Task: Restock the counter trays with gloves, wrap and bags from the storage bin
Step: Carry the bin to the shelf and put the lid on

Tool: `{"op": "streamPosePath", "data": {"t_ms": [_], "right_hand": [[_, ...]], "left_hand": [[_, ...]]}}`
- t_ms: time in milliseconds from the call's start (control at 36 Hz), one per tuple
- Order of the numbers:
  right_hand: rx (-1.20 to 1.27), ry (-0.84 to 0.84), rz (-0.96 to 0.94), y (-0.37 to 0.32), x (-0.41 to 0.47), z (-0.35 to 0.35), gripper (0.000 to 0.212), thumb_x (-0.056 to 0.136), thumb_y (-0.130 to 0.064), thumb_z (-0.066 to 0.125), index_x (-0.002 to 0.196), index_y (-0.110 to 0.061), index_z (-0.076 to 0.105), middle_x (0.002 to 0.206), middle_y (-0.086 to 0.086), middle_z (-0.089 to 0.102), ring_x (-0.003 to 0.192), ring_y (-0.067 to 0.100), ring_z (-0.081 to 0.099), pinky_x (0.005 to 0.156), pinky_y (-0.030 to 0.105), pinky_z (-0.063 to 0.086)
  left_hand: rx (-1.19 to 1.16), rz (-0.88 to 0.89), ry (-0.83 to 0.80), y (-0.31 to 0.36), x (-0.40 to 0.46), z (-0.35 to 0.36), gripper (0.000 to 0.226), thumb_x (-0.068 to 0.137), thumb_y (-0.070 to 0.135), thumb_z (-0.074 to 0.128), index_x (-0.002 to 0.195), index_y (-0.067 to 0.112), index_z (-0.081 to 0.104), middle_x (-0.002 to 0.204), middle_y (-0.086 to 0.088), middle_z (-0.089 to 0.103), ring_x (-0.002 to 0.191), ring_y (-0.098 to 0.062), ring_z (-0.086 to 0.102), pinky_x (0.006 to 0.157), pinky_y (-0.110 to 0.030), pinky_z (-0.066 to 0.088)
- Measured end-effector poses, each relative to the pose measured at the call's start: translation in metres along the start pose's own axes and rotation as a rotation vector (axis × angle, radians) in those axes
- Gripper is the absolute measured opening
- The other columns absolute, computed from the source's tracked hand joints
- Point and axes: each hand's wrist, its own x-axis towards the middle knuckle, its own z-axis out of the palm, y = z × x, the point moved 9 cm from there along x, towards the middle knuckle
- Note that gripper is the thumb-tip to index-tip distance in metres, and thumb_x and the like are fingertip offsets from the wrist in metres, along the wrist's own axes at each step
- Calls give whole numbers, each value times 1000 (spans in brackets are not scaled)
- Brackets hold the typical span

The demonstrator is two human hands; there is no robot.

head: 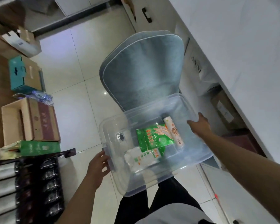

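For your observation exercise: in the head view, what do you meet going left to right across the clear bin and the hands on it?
Left hand → white crinkled packet → green printed glove pack → white paper-wrapped roll → right hand, all at the clear plastic storage bin.

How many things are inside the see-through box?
3. A green glove packet lies in the middle of the clear plastic bin, a white patterned roll lies along its right side, and a white-and-green packet lies nearest the person. More may hide underneath.
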Motion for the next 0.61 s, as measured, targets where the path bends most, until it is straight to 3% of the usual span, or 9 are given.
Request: {"op": "streamPosePath", "data": {"t_ms": [56,139,278,389,472,611], "right_hand": [[117,-43,47,-2,9,8,74,84,-45,61,147,-18,34,144,18,47,127,42,49,106,53,42],[54,-11,47,-3,17,10,71,81,-50,58,142,-17,42,142,16,50,123,42,51,102,52,46],[174,-138,92,2,25,26,82,82,-41,70,148,-9,34,148,17,45,127,39,50,101,45,45],[295,-159,153,14,25,31,57,85,-37,68,131,-7,57,133,14,57,108,34,56,90,39,44],[383,-137,202,32,6,40,55,83,-38,70,128,-8,59,133,14,55,116,35,54,96,41,46],[570,-242,334,78,-56,72,34,83,-45,66,101,-17,61,99,8,54,78,24,49,71,32,40]], "left_hand": [[3,23,9,5,1,-6,36,86,4,59,115,25,69,100,-7,73,88,-24,65,79,-40,55],[12,34,30,12,4,-12,37,87,4,58,115,26,69,102,-5,73,88,-23,66,79,-38,55],[57,38,14,20,4,-19,33,87,9,58,112,26,72,96,-3,74,89,-23,66,79,-39,56],[99,42,13,31,6,-24,24,88,15,60,104,25,74,94,-2,73,88,-23,66,80,-38,56],[140,37,38,42,10,-35,14,87,18,61,96,22,71,93,-4,67,83,-21,62,75,-34,52],[253,11,41,64,28,-64,29,84,21,64,112,15,68,107,-9,65,95,-24,60,86,-38,51]]}}
